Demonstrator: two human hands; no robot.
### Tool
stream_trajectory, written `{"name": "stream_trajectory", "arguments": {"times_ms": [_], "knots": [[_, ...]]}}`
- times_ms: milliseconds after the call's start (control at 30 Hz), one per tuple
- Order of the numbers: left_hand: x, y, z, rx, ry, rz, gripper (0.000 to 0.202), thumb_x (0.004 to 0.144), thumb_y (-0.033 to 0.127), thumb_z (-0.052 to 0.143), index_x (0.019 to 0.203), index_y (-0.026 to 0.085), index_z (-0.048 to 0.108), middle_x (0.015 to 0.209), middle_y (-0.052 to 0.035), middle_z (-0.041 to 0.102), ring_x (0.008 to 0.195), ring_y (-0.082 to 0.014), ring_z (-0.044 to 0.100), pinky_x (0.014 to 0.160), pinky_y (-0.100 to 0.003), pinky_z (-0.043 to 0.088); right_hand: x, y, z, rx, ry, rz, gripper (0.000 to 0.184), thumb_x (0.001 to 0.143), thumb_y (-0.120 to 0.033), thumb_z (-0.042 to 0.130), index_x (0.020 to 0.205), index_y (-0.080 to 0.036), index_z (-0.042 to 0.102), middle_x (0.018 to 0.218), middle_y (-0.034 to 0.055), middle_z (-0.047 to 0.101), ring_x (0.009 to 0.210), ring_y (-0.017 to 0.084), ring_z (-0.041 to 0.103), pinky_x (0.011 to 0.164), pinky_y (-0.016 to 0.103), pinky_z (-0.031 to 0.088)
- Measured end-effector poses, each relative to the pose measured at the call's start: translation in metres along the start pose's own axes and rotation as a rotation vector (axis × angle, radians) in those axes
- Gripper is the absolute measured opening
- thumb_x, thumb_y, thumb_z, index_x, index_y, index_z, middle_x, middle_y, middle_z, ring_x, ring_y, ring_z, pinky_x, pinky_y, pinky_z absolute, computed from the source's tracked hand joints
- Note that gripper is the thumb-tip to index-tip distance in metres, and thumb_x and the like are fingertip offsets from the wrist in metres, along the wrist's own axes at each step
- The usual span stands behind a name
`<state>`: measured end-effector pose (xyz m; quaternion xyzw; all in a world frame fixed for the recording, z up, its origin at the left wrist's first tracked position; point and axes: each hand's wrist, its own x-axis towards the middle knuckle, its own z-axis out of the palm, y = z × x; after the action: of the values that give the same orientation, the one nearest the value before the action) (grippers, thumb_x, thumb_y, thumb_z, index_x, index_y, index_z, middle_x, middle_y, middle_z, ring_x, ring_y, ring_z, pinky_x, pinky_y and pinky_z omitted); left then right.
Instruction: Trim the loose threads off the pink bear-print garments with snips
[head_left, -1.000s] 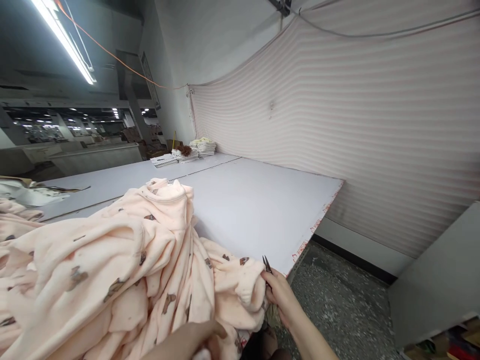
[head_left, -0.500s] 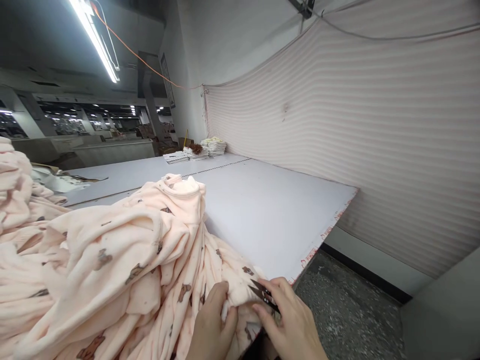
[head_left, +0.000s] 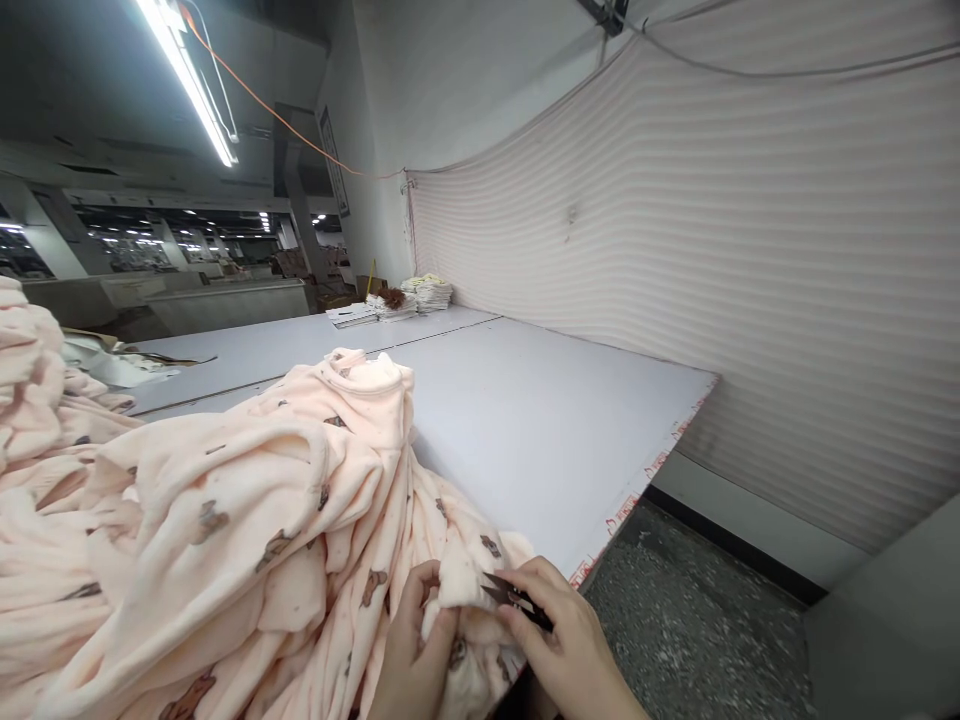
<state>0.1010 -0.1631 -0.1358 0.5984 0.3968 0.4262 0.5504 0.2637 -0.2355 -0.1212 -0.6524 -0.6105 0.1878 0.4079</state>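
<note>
Head view, left hand: the left hand (head_left: 412, 660) sits at the bottom edge of the frame, fingers curled tight, pinching a fold of the peach fleece garment (head_left: 225, 520) right at its near hem.
Right hand: the right hand (head_left: 574, 650) is just beside it, closed around the small black thread snips (head_left: 514, 597), with the dark blades pointing left and touching the pinched fold.
Snips: the blades lie close together; whether they are fully closed I cannot tell.
Garment: soft plush printed with little brown bears, heaped in thick folds over the near left of the table, its collar standing up at the top of the heap. The pinched corner lies at the table's near edge, between both hands.
Table: a broad flat white table (head_left: 540, 420) runs away to the right of the heap, with red markings along its right edge.
Floor: a grey speckled floor (head_left: 690, 620) shows below that edge on the right.
Far end: low stacks of folded pale cloth (head_left: 426, 292) rest at the table's far corner, well apart from the hands.
Wall: a pink-and-white striped fabric sheet (head_left: 712, 250) hangs behind the table along the right side.
Ceiling: a long fluorescent tube (head_left: 187, 80) is lit at upper left, and a thin orange cord (head_left: 285, 115) slants down beside it.
</note>
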Motion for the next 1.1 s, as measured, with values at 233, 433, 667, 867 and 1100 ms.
{"name": "stream_trajectory", "arguments": {"times_ms": [233,433,667,867,1100], "knots": [[0.002,-0.015,0.009,-0.432,-0.018,-0.193,0.032,0.069,0.033,0.07,0.098,0.021,0.06,0.102,-0.0062,0.068,0.103,-0.0265,0.059,0.087,-0.031,0.044,0.011,-0.007,0.01,0.178,0.012,-0.027,0.024,0.087,-0.025,0.056,0.108,-0.023,0.067,0.096,0.004,0.065,0.092,0.018,0.062,0.08,0.026,0.048],[0.001,-0.009,0.009,-0.489,-0.009,-0.22,0.035,0.067,0.031,0.071,0.099,0.02,0.06,0.101,-0.0074,0.068,0.098,-0.0258,0.062,0.082,-0.031,0.047,0.014,-0.01,0.007,0.196,-0.002,0.01,0.02,0.087,-0.027,0.058,0.103,-0.025,0.071,0.094,0.0026,0.067,0.09,0.017,0.063,0.077,0.023,0.047],[0.001,-0.008,0.007,-0.354,-0.076,-0.153,0.03,0.073,0.032,0.065,0.099,0.021,0.058,0.103,-0.0069,0.067,0.102,-0.0251,0.059,0.085,-0.032,0.046,0.012,-0.005,0.009,0.108,0.034,0.044,0.022,0.09,-0.034,0.052,0.102,-0.027,0.07,0.094,0.0018,0.067,0.088,0.017,0.064,0.075,0.023,0.047],[-0.002,-0.006,0.001,-0.17,-0.011,-0.031,0.037,0.077,0.035,0.061,0.111,0.023,0.052,0.107,-0.0067,0.066,0.097,-0.0218,0.061,0.085,-0.031,0.047,0.003,0.008,0.02,-0.153,0.106,0.085,0.036,0.078,-0.023,0.057,0.113,-0.029,0.058,0.1,0.0006,0.065,0.089,0.022,0.064,0.074,0.03,0.047],[0.002,0.015,-0.008,-0.222,-0.246,-0.36,0.032,0.075,0.044,0.064,0.087,0.016,0.071,0.086,-0.0076,0.072,0.09,-0.0259,0.065,0.086,-0.036,0.048,0.025,0.008,0.02,-0.194,0.276,0.101,0.008,0.084,-0.023,0.048,0.084,-0.022,0.056,0.079,0.0006,0.064,0.074,0.02,0.062,0.065,0.028,0.044]]}}
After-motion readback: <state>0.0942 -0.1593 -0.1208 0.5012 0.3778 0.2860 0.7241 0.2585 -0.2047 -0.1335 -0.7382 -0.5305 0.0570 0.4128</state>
